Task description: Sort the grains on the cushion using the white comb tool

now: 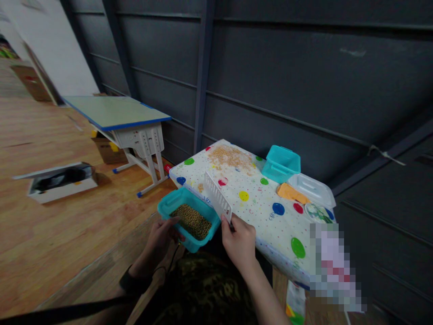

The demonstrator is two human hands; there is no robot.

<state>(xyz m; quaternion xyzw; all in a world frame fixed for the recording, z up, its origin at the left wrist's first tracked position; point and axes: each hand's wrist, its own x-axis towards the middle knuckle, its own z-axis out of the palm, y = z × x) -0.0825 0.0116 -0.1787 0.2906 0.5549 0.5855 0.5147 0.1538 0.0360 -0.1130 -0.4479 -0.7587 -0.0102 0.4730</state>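
Desk (287,262) under white balloon-print cover (252,212). On it: loose tan beans (228,156) spread far left, teal bin (281,164) at back edge, translucent lid (314,190) near it, orange cloth (291,192) against lid.

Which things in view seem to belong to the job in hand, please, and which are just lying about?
Likely in use:
teal tub of beans, in the left hand
white slotted tool, in the right hand
scattered grains on the table

Likely just lying about:
green-topped desk
open white box
cardboard box
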